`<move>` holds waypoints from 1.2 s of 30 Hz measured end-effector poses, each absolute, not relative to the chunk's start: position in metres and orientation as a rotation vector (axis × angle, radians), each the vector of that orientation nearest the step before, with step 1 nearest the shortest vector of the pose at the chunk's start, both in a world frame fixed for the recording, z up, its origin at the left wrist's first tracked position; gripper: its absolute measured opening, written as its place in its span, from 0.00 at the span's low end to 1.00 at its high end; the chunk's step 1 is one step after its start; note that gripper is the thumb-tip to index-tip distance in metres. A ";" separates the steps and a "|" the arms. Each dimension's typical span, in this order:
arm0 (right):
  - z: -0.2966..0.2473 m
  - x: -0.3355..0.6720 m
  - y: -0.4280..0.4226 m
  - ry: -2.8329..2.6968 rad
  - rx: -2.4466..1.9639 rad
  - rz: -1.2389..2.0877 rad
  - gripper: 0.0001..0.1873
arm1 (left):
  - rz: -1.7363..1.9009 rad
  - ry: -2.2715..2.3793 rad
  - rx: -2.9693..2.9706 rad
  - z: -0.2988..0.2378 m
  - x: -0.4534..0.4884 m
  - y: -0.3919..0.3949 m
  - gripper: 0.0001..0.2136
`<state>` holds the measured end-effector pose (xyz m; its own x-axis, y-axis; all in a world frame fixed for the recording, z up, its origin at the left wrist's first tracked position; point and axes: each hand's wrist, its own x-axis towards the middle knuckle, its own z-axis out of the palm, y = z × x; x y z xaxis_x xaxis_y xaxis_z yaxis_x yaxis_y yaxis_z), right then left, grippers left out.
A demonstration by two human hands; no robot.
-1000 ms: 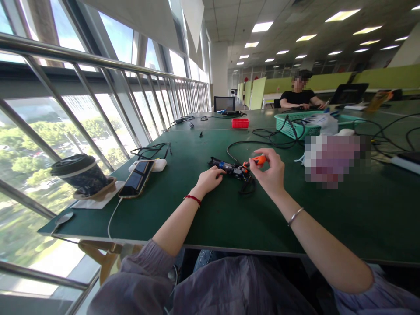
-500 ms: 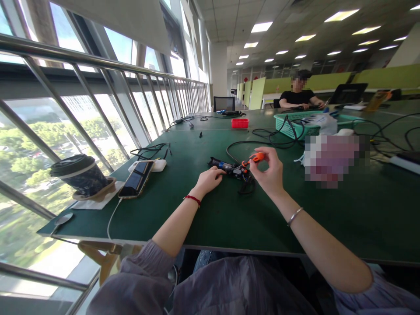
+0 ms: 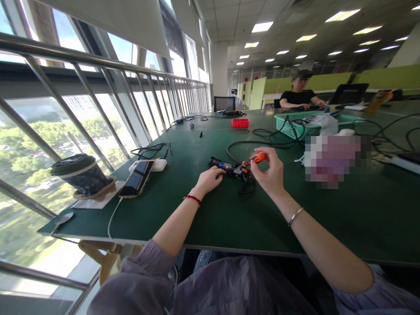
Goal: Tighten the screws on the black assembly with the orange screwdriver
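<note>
A black device [image 3: 226,166] with a blue band and a cable lies on the green table [image 3: 183,214]. My left hand [image 3: 210,178] rests at its near left side, the fingers curled and pressing on it. In my right hand [image 3: 271,173], pinched between thumb and fingers, is an orange-and-black screwdriver [image 3: 257,158]. Its handle leans up to the right, and its lower end meets the device's right part, where small orange pieces show. The exact contact point is too small to make out.
Left of my arm lie a phone [image 3: 136,178] with a white cable, a white case [image 3: 159,165] and a lidded cup [image 3: 80,175] in a holder. Farther off are a red tray [image 3: 240,124], a green basket [image 3: 292,127] and black cables. A person [image 3: 300,97] sits across the table.
Both hands keep almost the same place. The screwdriver's handle appears slightly turned in my right fingers; the device has not visibly moved.
</note>
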<state>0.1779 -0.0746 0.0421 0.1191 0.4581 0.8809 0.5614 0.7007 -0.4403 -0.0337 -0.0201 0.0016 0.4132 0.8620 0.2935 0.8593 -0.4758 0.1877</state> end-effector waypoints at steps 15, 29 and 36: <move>0.043 0.179 -0.075 -1.517 -0.939 -0.111 0.06 | 0.589 1.617 2.579 0.003 -0.033 -0.021 0.14; 0.043 0.179 -0.076 -1.518 -0.948 -0.089 0.07 | 0.559 1.616 2.606 0.005 -0.033 -0.023 0.15; 0.042 0.178 -0.074 -1.514 -0.876 -0.080 0.13 | 0.540 1.602 2.621 0.003 -0.034 -0.021 0.15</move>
